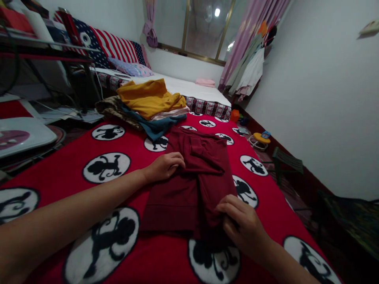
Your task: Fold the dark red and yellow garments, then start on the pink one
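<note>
A maroon garment (180, 197), possibly a long-sleeved top, lies partly folded on a red blanket (74, 197) printed with black monkey figures in white ovals. Its upper part is bunched and creased, and a wide hem band shows along its near edge. My left hand (167, 165) has its fingers curled and pinches the cloth at the garment's left side. At the near right edge my right hand (241, 223) is closed, thumb and fingers gripping the fabric. Just beyond the garment sits a pile of folded clothes, with a mustard-yellow garment (151, 96) on top and a teal one (161, 125) below.
Behind the pile is a second bed (177, 81) with a white cover and a patterned pillow (132, 68). A cluttered desk (44, 55) stands at left. Along the right wall are a yellow-topped stool (261, 138), a dark folding stool (287, 159) and hanging clothes (250, 73).
</note>
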`<state>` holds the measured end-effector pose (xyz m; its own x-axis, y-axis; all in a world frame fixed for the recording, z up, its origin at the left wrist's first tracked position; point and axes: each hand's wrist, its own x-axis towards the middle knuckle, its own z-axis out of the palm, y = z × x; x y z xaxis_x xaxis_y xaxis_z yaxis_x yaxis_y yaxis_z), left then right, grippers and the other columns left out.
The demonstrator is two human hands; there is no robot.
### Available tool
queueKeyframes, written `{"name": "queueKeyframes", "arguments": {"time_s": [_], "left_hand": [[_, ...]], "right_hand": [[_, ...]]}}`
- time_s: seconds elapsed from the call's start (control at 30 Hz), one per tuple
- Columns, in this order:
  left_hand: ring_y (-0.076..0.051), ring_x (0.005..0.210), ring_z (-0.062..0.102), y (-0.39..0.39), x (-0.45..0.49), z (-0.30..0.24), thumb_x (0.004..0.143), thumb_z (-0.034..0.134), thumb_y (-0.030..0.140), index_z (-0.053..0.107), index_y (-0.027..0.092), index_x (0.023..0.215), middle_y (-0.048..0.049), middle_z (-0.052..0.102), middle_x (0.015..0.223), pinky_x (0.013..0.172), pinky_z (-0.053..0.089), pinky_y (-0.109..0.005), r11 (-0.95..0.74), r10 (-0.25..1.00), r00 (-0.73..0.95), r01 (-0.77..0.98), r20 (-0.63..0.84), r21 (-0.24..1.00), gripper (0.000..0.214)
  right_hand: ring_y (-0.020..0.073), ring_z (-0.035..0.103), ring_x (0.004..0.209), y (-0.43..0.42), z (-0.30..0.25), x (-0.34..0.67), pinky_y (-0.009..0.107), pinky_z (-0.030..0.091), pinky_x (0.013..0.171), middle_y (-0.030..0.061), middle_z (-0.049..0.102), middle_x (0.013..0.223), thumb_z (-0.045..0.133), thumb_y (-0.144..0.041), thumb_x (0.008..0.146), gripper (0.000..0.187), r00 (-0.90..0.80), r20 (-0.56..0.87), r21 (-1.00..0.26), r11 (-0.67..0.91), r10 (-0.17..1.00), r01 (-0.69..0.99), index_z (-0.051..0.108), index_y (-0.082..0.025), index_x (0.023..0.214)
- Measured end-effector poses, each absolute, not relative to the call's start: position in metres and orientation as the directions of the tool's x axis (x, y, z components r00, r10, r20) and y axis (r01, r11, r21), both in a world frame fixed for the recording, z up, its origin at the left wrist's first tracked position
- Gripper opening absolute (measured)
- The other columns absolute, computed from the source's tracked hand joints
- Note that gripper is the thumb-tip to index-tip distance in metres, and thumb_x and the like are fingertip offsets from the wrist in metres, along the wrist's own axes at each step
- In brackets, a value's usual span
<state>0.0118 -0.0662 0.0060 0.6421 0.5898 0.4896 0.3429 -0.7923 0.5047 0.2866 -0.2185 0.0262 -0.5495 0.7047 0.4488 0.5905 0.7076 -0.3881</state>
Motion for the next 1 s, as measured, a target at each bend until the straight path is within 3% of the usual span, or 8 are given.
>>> {"name": "queueKeyframes", "arguments": {"time_s": [0.17, 0.27, 0.4, 0.5, 0.6, 0.7, 0.83, 1.0], "left_hand": [[-0.019, 0.116, 0.058, -0.091, -0.037, 0.008, 0.084, 0.036, 0.006, 0.072, 0.026, 0.098, -0.0059, 0.061, 0.125, 0.099, 0.046, -0.033, -0.724, 0.625, 0.702, 0.357, 0.342, 0.591, 0.044], [-0.019, 0.122, 0.055, -0.102, -0.067, 0.012, 0.087, 0.037, 0.007, 0.071, 0.033, 0.110, -0.0035, 0.058, 0.133, 0.102, 0.045, -0.033, -0.722, 0.641, 0.721, 0.447, 0.265, 0.528, 0.049], [-0.021, 0.128, 0.050, -0.112, -0.083, 0.018, 0.090, 0.047, 0.013, 0.067, 0.036, 0.119, -0.0033, 0.055, 0.138, 0.105, 0.043, -0.036, -0.777, 0.593, 0.778, 0.488, 0.205, 0.398, 0.042], [-0.023, 0.128, 0.050, -0.113, -0.073, 0.018, 0.088, 0.053, 0.013, 0.066, 0.033, 0.122, -0.0048, 0.056, 0.137, 0.105, 0.043, -0.038, -0.830, 0.528, 0.822, 0.445, 0.215, 0.337, 0.041], [-0.022, 0.127, 0.052, -0.111, -0.060, 0.015, 0.093, 0.047, 0.014, 0.068, 0.033, 0.117, -0.0044, 0.059, 0.135, 0.106, 0.042, -0.039, -0.886, 0.443, 0.853, 0.369, 0.274, 0.282, 0.037], [-0.022, 0.126, 0.053, -0.111, -0.056, 0.010, 0.095, 0.043, 0.017, 0.069, 0.032, 0.113, -0.0031, 0.064, 0.129, 0.109, 0.038, -0.041, -0.905, 0.396, 0.862, 0.308, 0.315, 0.293, 0.034], [-0.021, 0.125, 0.055, -0.128, -0.068, 0.011, 0.094, 0.045, 0.020, 0.066, 0.030, 0.112, -0.0015, 0.068, 0.122, 0.114, 0.031, -0.042, -0.900, 0.374, 0.873, 0.261, 0.313, 0.348, 0.030], [-0.022, 0.117, 0.061, -0.149, -0.082, 0.036, 0.093, 0.052, 0.023, 0.068, 0.032, 0.112, -0.0020, 0.071, 0.117, 0.112, 0.034, -0.041, -0.826, 0.457, 0.842, 0.282, 0.287, 0.487, 0.027]], "right_hand": [[0.0179, 0.064, 0.083, -0.234, 0.048, 0.323, 0.028, 0.053, 0.067, 0.0069, 0.066, 0.094, 0.045, -0.006, 0.084, 0.039, -0.690, 0.198, -0.442, 0.692, 0.696, 0.571, 0.062, -0.026, 0.113], [0.0203, 0.064, 0.106, -0.230, 0.045, 0.354, 0.033, 0.056, 0.083, 0.0080, 0.066, 0.116, 0.042, -0.007, 0.088, 0.048, -0.621, 0.271, -0.385, 0.674, 0.735, 0.630, 0.060, -0.034, 0.123], [0.0225, 0.050, 0.129, -0.208, 0.027, 0.385, 0.042, 0.051, 0.098, 0.0065, 0.051, 0.143, 0.043, -0.010, 0.092, 0.052, -0.605, 0.259, -0.166, 0.652, 0.753, 0.740, 0.053, -0.038, 0.135], [0.0224, 0.043, 0.136, -0.192, 0.016, 0.385, 0.044, 0.048, 0.102, 0.0054, 0.047, 0.147, 0.043, -0.013, 0.095, 0.048, -0.659, 0.292, -0.073, 0.703, 0.693, 0.708, 0.054, -0.037, 0.135], [0.0232, 0.042, 0.137, -0.182, 0.010, 0.376, 0.045, 0.047, 0.103, 0.0057, 0.052, 0.143, 0.044, -0.018, 0.096, 0.040, -0.723, 0.313, -0.026, 0.767, 0.615, 0.641, 0.059, -0.034, 0.129], [0.0209, 0.051, 0.130, -0.181, 0.008, 0.371, 0.045, 0.042, 0.107, 0.0060, 0.063, 0.131, 0.042, -0.022, 0.098, 0.031, -0.737, 0.303, -0.091, 0.789, 0.604, 0.608, 0.065, -0.029, 0.118], [0.0202, 0.056, 0.125, -0.195, 0.017, 0.371, 0.046, 0.034, 0.113, 0.0050, 0.069, 0.120, 0.039, -0.026, 0.099, 0.029, -0.689, 0.239, -0.275, 0.728, 0.684, 0.628, 0.068, -0.028, 0.105], [0.0242, 0.064, 0.113, -0.211, 0.049, 0.368, 0.046, 0.039, 0.108, 0.0066, 0.073, 0.111, 0.050, -0.034, 0.094, 0.025, -0.615, 0.115, -0.582, 0.555, 0.780, 0.595, 0.071, -0.029, 0.106]]}}
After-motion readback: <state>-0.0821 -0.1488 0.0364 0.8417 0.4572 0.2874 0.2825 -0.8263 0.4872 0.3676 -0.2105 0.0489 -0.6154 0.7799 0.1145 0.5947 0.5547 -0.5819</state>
